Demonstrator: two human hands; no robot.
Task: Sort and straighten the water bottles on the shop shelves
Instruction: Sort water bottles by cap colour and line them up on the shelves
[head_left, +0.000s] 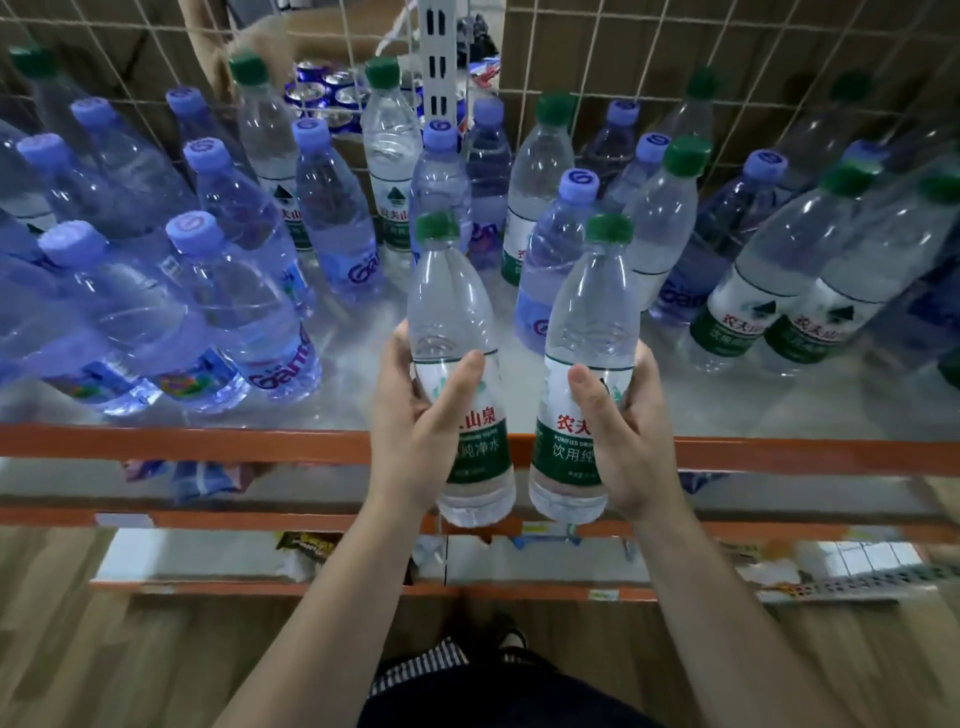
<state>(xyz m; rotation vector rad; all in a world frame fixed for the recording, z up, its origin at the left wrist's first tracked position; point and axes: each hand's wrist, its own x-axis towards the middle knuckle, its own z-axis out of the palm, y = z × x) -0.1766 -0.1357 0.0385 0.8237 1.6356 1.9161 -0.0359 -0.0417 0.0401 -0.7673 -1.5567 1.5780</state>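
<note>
My left hand (415, 431) grips a green-capped water bottle (447, 312) round its label, held upright in front of the shelf's edge. My right hand (628, 436) grips a second green-capped bottle (592, 312) the same way, just to the right. The two bottles stand side by side, a small gap between them. On the white shelf (363, 384) behind them stand several blue-capped bottles (244, 296) at the left and middle. Green-capped ones (748, 306) cluster at the right and back.
An orange rail (208, 441) runs along the shelf's front edge. A wire grid (649, 62) backs the shelf, with a white upright post (439, 57) in the middle. Blue cans (322, 93) sit behind the grid. Lower shelves hold small packets (306, 545).
</note>
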